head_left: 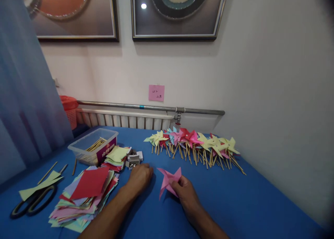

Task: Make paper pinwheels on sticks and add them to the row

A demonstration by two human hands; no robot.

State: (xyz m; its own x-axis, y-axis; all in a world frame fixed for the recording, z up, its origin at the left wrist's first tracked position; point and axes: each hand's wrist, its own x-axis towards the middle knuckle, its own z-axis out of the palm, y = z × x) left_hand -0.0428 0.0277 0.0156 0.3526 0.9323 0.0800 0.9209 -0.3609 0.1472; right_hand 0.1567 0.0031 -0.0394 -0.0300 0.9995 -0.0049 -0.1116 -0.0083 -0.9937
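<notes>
My right hand [185, 193] pinches a folded pink paper pinwheel head [169, 179] that lies on the blue table [235, 204]. My left hand [140, 178] rests knuckles up beside a small open box of metal pins [134, 159], fingertips close to it; whether it holds a pin I cannot tell. A loose pile of coloured paper squares [86, 197], a red one on top, lies left of my left forearm.
A row of finished pinwheels on wooden sticks [195, 145] lines the back of the table. A clear plastic tub of sticks [92, 146] stands at the back left. Black-handled scissors [31, 202] and loose sticks lie at the far left. A wall closes the right side.
</notes>
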